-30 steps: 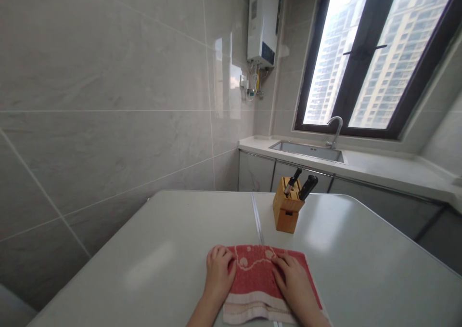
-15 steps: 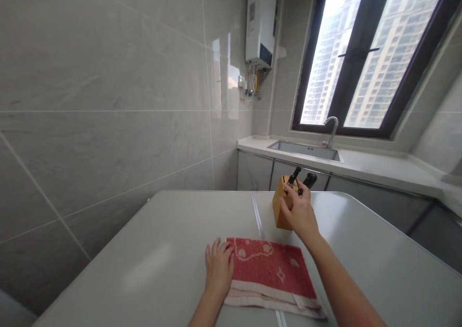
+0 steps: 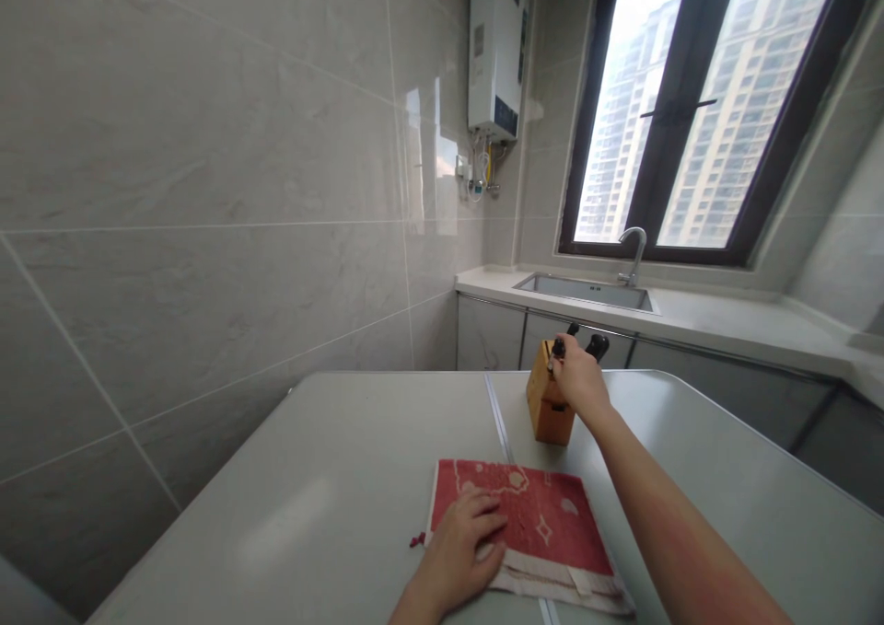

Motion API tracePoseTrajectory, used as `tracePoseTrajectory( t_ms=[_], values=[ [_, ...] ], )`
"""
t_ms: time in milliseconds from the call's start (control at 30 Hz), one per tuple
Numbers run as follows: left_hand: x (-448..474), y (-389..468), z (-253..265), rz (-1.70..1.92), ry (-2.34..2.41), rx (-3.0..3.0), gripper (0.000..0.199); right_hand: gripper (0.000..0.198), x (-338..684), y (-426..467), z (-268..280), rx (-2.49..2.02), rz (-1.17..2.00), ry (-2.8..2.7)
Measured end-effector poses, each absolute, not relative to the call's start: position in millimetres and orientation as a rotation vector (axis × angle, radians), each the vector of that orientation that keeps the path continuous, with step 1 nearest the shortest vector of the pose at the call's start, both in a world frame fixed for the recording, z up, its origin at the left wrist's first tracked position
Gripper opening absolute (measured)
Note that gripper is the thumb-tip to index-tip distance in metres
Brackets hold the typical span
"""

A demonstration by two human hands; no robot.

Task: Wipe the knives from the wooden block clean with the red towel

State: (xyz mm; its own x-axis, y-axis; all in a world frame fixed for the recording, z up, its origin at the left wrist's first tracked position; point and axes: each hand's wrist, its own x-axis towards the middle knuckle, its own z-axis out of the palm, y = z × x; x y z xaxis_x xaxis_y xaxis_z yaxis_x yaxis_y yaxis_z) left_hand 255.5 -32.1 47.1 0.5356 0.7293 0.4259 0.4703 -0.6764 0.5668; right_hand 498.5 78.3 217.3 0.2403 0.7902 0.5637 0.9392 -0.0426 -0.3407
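A folded red towel [image 3: 535,515] with pale patterns and a whitish edge lies on the table. My left hand [image 3: 462,547] rests on its left part, palm down, fingers loosely stretched and holding nothing. Farther off stands a wooden knife block [image 3: 552,420] with several black handles sticking out of its top. At that top, my right hand [image 3: 584,381] has its fingers closed round a black knife handle [image 3: 559,348]; the blade is hidden in the block. Another black handle [image 3: 598,345] shows just beyond this hand.
The white table [image 3: 331,478] has a metal seam running through it and cut far corners. Behind it is a counter [image 3: 732,321] with a sink [image 3: 587,289] and a faucet [image 3: 633,252]. A tiled wall [image 3: 241,312] borders the left side.
My left hand has moved right, from the towel's left edge onto the towel. My right hand's fingers have closed on a handle at the block, which looks slightly turned.
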Motion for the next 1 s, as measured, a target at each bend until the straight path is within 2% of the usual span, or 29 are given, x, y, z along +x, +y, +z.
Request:
tracePoseTrajectory(
  t_ms=[167,433,600,700,833,933,1000],
  values=[
    [259,-37,45,0.82,0.996,2.353,0.035,0.027,499,79,218,-1.82,-0.291,-1.569],
    [257,-34,42,0.847,1.002,2.343,0.036,0.027,495,66,239,-1.561,-0.324,-1.462],
    [259,-34,47,0.833,1.017,2.295,0.032,0.026,480,18,270,-1.271,-0.414,-1.452],
    [259,-34,46,0.841,1.021,2.276,0.031,0.029,465,-15,270,-1.104,-0.374,-1.462],
    [260,-32,43,0.9,1.015,2.239,0.029,0.045,446,-37,216,-0.824,-0.342,-1.513],
    [261,-30,43,0.976,0.986,2.158,0.03,0.046,436,-38,146,-0.779,-0.369,-1.654],
    [262,-26,43,1.033,0.954,2.063,0.035,0.04,431,-36,102,-0.837,-0.37,-1.799]
  ],
)
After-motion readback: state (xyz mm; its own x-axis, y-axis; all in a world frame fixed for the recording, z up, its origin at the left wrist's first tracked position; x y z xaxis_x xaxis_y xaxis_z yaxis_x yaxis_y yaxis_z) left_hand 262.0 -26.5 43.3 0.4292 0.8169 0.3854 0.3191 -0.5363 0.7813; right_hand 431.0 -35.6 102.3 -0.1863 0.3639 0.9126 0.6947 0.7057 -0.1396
